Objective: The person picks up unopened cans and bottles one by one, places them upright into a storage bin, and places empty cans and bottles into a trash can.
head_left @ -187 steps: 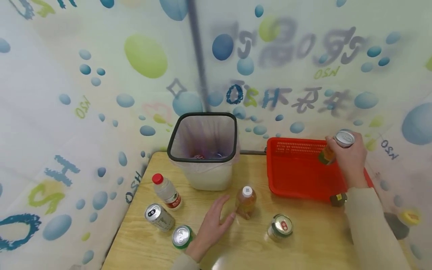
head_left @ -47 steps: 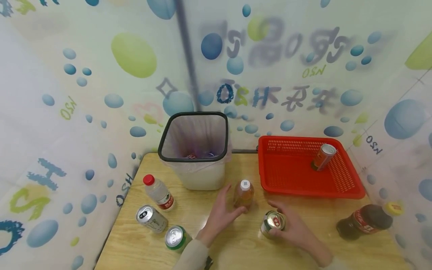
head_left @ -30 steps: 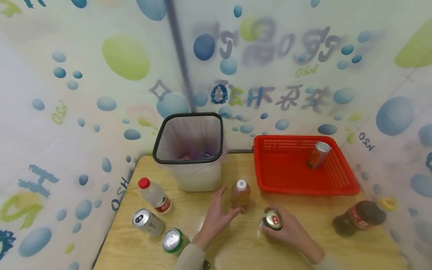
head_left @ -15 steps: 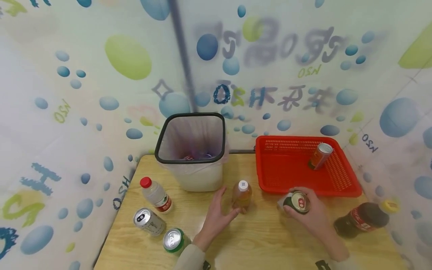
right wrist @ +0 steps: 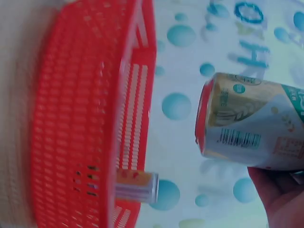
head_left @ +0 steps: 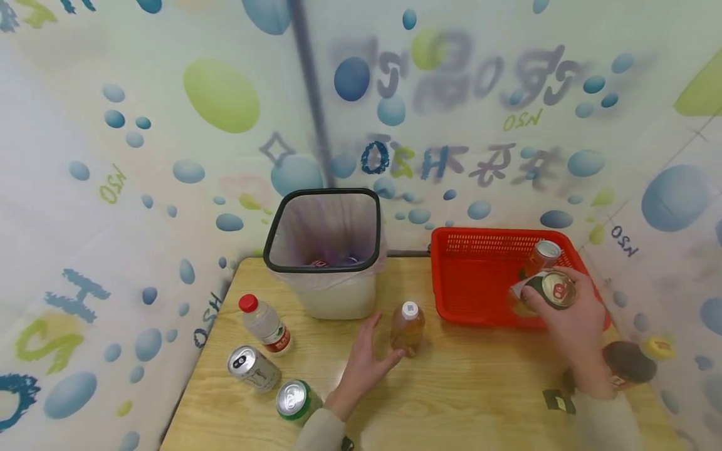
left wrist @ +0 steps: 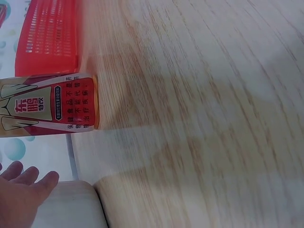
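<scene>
In the head view my right hand (head_left: 583,322) grips a green-and-gold drink can (head_left: 555,289) above the front right of a red plastic basket (head_left: 479,313). The right wrist view shows the can's side (right wrist: 251,123) raised over the basket's rim. Inside the basket an orange-and-silver can (head_left: 546,254) stands at the back right, partly covered by the held can. My left hand (head_left: 363,369) is spread out, holding nothing, just left of a small amber drink bottle (head_left: 407,329) with a white cap. That bottle's red-and-gold label (left wrist: 47,104) shows in the left wrist view.
A lined bin (head_left: 338,300) with cans inside stands at the back. Left are a red-capped bottle (head_left: 267,326), a silver can (head_left: 255,369) and a green can (head_left: 298,401). A cola bottle (head_left: 628,363) lies at right, partly behind my right forearm.
My right hand released the orange can inside the basket, then took the green-and-gold can off the table and carried it right, over the basket. My left hand has stayed beside the amber bottle.
</scene>
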`<move>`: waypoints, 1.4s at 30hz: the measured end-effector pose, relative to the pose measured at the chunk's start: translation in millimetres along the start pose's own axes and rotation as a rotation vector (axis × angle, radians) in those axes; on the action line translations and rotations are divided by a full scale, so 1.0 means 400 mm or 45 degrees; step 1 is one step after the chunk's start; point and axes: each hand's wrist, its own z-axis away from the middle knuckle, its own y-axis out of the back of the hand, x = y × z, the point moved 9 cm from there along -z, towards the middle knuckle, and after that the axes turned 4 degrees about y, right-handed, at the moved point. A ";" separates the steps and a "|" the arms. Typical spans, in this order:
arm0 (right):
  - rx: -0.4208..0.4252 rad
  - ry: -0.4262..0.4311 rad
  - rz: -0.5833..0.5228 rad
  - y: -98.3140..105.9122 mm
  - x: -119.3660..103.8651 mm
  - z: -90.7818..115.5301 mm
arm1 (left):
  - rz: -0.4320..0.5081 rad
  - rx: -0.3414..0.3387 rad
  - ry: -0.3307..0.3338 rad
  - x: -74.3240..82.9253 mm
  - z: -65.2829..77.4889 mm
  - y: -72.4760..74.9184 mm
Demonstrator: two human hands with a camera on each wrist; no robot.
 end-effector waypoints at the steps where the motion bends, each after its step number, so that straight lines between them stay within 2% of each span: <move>1: 0.008 -0.015 -0.001 0.005 0.003 -0.013 | -0.002 0.000 0.004 -0.001 0.001 0.001; 7: 0.004 -0.071 0.004 0.018 0.028 -0.075 | -0.005 -0.007 0.021 -0.007 0.004 0.005; 14: 0.002 -0.137 0.050 0.012 0.066 -0.122 | 0.010 -0.031 0.067 -0.013 0.004 0.004; 18: 0.005 -0.198 0.048 -0.004 0.101 -0.141 | 0.011 -0.031 0.064 -0.013 0.005 0.003; 24: 0.006 -0.326 -0.045 -0.037 0.173 -0.169 | 0.029 -0.015 0.040 -0.017 0.010 0.008; 30: -0.046 -0.395 -0.036 -0.073 0.242 -0.197 | 0.034 -0.010 0.044 -0.026 0.015 0.012; 36: -0.121 -0.477 -0.069 -0.116 0.295 -0.203 | 0.029 -0.017 0.055 -0.031 0.020 0.013; 42: -0.195 -0.581 -0.092 -0.134 0.333 -0.179 | 0.016 -0.008 0.041 -0.029 0.025 0.016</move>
